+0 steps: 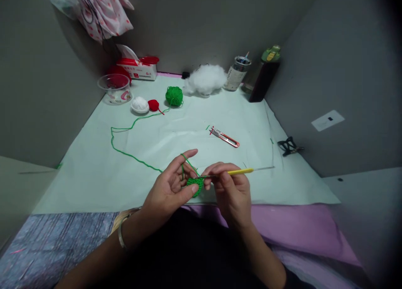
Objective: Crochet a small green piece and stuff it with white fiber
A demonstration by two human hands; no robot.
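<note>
Near the table's front edge, my left hand pinches a small green crochet piece between thumb and fingers. Its index finger is stretched out with green yarn looped over it. My right hand grips a crochet hook by its yellow handle, the shaft lying nearly level. The hook's left tip meets the top edge of the green piece; whether it passes through a stitch I cannot tell. From my left hand the yarn runs left and back to a green yarn ball.
Orange thread snips lie beyond my hands. Along the back are a white yarn ball, a red yarn ball, white stuffing, a tin can, a dark bottle and a tissue box. A black claw clip sits right.
</note>
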